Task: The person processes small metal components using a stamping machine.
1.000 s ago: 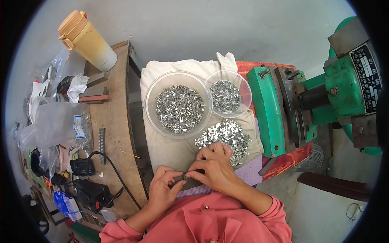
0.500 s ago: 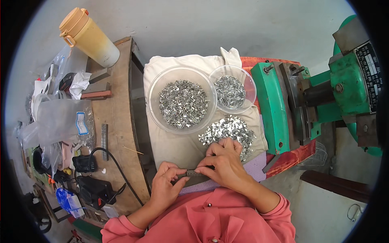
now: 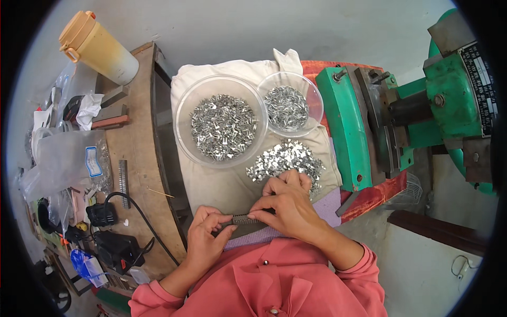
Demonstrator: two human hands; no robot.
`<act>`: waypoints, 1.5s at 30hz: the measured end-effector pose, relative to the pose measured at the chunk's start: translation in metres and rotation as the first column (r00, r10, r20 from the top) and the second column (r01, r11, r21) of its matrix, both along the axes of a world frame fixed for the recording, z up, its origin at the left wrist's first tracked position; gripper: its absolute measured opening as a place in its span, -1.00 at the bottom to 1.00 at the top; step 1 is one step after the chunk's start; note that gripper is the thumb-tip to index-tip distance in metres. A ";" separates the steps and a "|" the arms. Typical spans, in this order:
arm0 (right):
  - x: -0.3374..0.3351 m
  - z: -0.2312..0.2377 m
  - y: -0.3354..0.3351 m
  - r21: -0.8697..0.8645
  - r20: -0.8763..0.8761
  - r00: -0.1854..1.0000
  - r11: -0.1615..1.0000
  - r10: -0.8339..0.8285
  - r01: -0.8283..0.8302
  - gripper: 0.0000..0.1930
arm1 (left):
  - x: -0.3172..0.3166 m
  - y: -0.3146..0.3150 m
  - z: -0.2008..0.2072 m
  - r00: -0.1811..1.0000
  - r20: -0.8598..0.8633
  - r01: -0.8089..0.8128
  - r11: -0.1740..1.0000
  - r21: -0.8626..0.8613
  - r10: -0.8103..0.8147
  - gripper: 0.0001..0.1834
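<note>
A short dark metal bar [image 3: 242,219] with a row of narrow slots lies crosswise close to my body. My left hand [image 3: 207,231] pinches its left end between thumb and fingers. My right hand [image 3: 290,208] is closed with thumb and forefinger together at the bar's upper edge; anything between those fingertips is too small to make out. Just beyond the right knuckles lies a loose pile of small shiny metal pieces [image 3: 285,160], partly covered by that hand. Behind are a large clear tub [image 3: 182,134] and a smaller clear tub [image 3: 316,100], both holding many small bent metal parts.
Beige cloth [image 3: 198,182] lies under the tubs. On the right stands a green machine press [image 3: 343,127]. The wooden table [image 3: 140,142] at left carries a yellow flask [image 3: 103,50], another slotted bar [image 3: 123,184], plastic bags [image 3: 63,156] and a black cable [image 3: 153,230].
The whole view has shifted, so things sit further left and slightly higher. My right fingertips are a little further from the left ones, uncovering more of the bar. The left grip stays the same.
</note>
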State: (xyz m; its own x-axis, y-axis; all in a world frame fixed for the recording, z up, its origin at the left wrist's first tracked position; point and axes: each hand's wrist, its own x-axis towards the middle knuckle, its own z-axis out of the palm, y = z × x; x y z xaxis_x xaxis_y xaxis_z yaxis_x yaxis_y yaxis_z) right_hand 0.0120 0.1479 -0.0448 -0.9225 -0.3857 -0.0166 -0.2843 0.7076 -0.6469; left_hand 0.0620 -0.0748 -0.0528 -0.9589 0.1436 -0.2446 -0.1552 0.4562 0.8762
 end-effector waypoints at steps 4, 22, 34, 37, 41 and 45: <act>-0.001 0.001 0.000 -0.013 0.014 1.000 1.000 0.016 -0.016 -0.87 | -0.001 0.000 0.000 1.000 -0.012 0.013 1.000 -0.016 -0.013 -0.72; 0.001 0.005 0.009 -0.002 0.047 0.999 1.000 0.018 -0.018 -0.88 | 0.000 -0.001 -0.002 1.000 -0.003 0.007 1.000 -0.011 -0.007 -0.74; 0.002 0.003 0.012 -0.008 -0.013 1.000 1.000 -0.001 0.001 -0.84 | 0.000 0.000 -0.002 1.000 0.008 -0.011 1.000 -0.016 0.011 -0.74; 0.001 0.005 0.016 0.016 -0.012 1.000 1.000 0.001 -0.001 -0.84 | 0.000 0.000 -0.002 1.000 0.014 -0.020 1.000 -0.011 0.020 -0.75; 0.002 0.006 0.018 0.013 -0.002 1.000 1.000 -0.028 0.028 -0.86 | 0.000 0.000 -0.002 0.999 0.024 -0.024 1.000 -0.006 0.025 -0.75; 0.001 0.006 0.016 -0.011 -0.007 1.000 1.000 -0.009 0.009 -0.87 | -0.001 0.001 -0.001 1.000 0.026 -0.014 1.000 -0.013 0.014 -0.76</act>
State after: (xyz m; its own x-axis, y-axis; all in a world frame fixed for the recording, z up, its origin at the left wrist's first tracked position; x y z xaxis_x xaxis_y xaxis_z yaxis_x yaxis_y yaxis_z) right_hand 0.0133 0.1641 -0.0386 -0.9261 -0.3773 -0.0058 -0.2824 0.7032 -0.6525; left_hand 0.0614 -0.0740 -0.0542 -0.9541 0.1267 -0.2712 -0.1845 0.4646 0.8661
